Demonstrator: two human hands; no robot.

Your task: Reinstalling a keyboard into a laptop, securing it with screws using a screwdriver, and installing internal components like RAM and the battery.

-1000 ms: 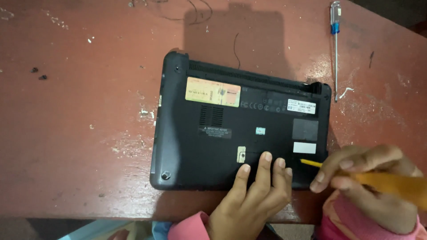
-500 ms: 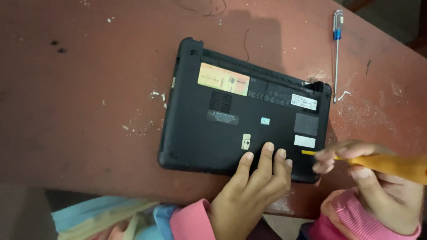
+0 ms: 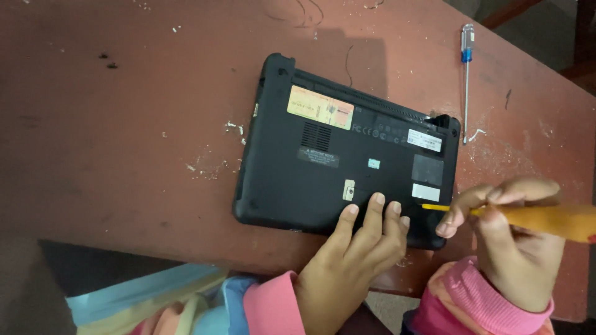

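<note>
The left hand lies flat and open, fingers spread, pressing on the near edge of an upturned black laptop. Just to its right, the right hand is closed around a yellow-handled screwdriver, whose tip touches the laptop's underside beside a white sticker near the right corner. The laptop rests bottom-up on the worn red counter. Beyond the right hand, well apart, a second screwdriver with a clear and blue handle lies on the counter.
</note>
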